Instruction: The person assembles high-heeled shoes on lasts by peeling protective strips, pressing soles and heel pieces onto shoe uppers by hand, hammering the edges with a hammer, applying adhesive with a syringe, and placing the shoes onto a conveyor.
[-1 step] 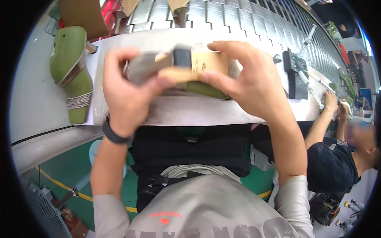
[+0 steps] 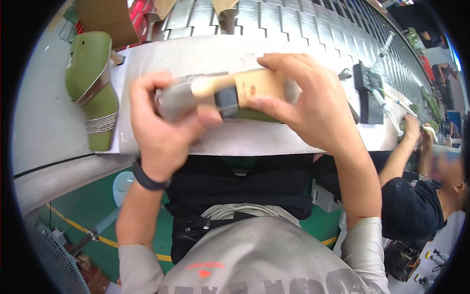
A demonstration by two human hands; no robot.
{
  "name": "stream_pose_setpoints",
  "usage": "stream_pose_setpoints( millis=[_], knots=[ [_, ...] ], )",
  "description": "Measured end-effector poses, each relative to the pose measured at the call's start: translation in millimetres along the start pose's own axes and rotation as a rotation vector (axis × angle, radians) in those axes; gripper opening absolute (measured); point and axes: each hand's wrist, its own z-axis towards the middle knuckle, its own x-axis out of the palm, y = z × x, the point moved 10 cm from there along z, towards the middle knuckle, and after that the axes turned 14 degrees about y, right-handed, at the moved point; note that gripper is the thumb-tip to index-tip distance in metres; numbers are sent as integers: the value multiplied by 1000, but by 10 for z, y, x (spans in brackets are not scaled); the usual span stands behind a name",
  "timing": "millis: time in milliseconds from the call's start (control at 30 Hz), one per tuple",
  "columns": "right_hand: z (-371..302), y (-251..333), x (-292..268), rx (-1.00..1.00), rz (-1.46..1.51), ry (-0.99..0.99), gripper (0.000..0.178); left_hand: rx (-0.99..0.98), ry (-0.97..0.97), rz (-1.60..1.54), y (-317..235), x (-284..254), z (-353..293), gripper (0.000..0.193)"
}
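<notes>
Above the pale worktable, my two hands hold a sandal [image 2: 262,89] sideways between them. Tan on its visible face, it has an olive-green part below and a greyish, see-through-looking band toward the left; motion blurs it. A small dark square piece [image 2: 226,100] lies across its middle. My left hand [image 2: 164,120], with a black band at the wrist, curls round the greyish end, its thumb blurred near the dark piece. My right hand [image 2: 316,100] grips the other end, thumb in front and fingers behind. At left stands an olive-green wedge sandal [image 2: 87,63] with rope trim.
A conveyor of metal slats [image 2: 274,22] runs behind the worktable [image 2: 254,142], with more tan shoe parts [image 2: 225,12] on it. To the right are a black block [image 2: 369,93] and brushes [image 2: 389,112]. A co-worker [image 2: 409,206] sits at right. Brown cardboard [image 2: 105,22] stands at far left.
The sandal has tilted in my hands, and the dark piece now sits lower across its face. My left hand has dropped slightly and moved a little right; my right hand keeps its grip.
</notes>
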Motion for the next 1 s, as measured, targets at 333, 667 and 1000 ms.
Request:
stream_pose_setpoints(
  millis=[333, 667, 1000],
  knots=[
    [-132, 417, 235, -274, -44, -8, 60, 109, 437, 291, -445, 337, -246, 78],
    [-136, 495, 283, -271, -114, -56, 55, 141, 412, 367, -469, 354, -241, 74],
    [-122, 534, 314, -217, -108, -51, 49, 197, 355, 381, -444, 401, -333, 67]
  ],
)
